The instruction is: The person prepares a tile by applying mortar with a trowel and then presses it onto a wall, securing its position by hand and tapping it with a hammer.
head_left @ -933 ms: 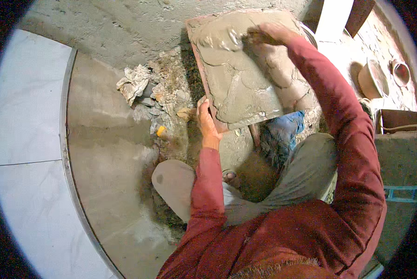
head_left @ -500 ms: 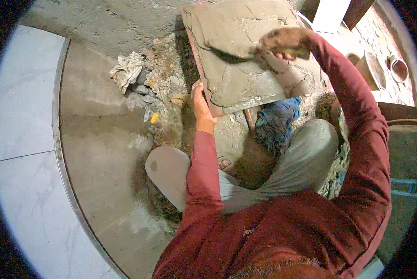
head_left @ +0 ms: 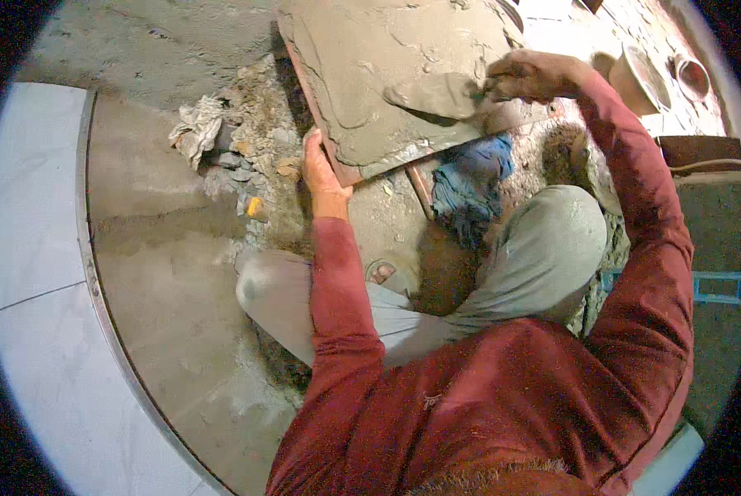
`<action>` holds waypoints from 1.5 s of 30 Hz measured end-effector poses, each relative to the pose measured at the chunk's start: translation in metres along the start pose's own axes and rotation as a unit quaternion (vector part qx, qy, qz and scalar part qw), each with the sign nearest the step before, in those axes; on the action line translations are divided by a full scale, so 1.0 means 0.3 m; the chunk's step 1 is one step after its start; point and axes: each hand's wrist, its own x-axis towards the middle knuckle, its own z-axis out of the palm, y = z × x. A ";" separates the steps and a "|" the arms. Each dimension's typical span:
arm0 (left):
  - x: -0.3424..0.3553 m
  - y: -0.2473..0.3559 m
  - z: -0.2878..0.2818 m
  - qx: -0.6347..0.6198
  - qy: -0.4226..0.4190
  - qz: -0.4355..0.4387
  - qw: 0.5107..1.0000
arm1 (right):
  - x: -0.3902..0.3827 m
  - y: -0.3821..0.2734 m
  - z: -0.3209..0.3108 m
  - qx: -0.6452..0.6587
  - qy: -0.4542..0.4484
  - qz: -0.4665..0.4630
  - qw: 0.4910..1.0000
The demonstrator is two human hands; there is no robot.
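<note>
My left hand (head_left: 325,172) grips the near left corner of a square reddish tile (head_left: 303,101), its fingers against the left edge. The tile lies tilted, its upper face mostly coated in wet grey mortar (head_left: 379,50). Over the near right part of the tile, my right hand (head_left: 537,76) is closed round a trowel, whose handle is mostly hidden by the fingers. The mortar-smeared trowel blade (head_left: 435,96) points left and rests on or just over the mortar. Beside the blade, a strip near the tile's right corner shows little mortar.
A blue cloth (head_left: 472,178) and a thin bar (head_left: 420,192) lie under the tile's near edge. Rubble and a crumpled pale sack (head_left: 198,131) are at left, beside a metal-edged step (head_left: 89,240). Buckets (head_left: 639,78) stand at far right; a blue level-like tool (head_left: 718,287) lies at right.
The trowel has moved right and nearer across the tile, and less bare tile shows at the right corner. The whole scene has shifted left in view. My left hand keeps its hold.
</note>
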 end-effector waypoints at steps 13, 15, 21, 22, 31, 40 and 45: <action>-0.016 0.053 0.019 0.023 -0.036 -0.011 0.999 | -0.108 0.130 0.568 0.016 0.195 -0.130 0.972; -0.015 0.061 -0.002 0.053 -0.030 0.005 0.998 | -0.149 0.143 0.555 -0.005 0.180 -0.129 0.975; -0.088 0.068 0.112 0.059 0.029 -0.013 0.998 | -0.448 0.403 0.460 -0.078 0.138 -0.032 0.987; -0.085 0.081 0.095 0.060 0.023 -0.016 0.998 | -0.479 0.426 0.471 -0.077 0.146 -0.022 0.986; -0.072 0.078 0.059 0.051 0.036 -0.032 0.998 | -0.557 0.453 0.640 0.312 0.252 0.100 0.910; -0.051 0.064 0.074 0.077 0.076 -0.020 0.994 | -0.006 0.497 0.712 -0.068 0.585 0.246 0.770; -0.035 0.079 0.010 0.044 0.014 -0.037 0.998 | 0.111 0.487 0.815 -0.144 0.573 0.236 0.772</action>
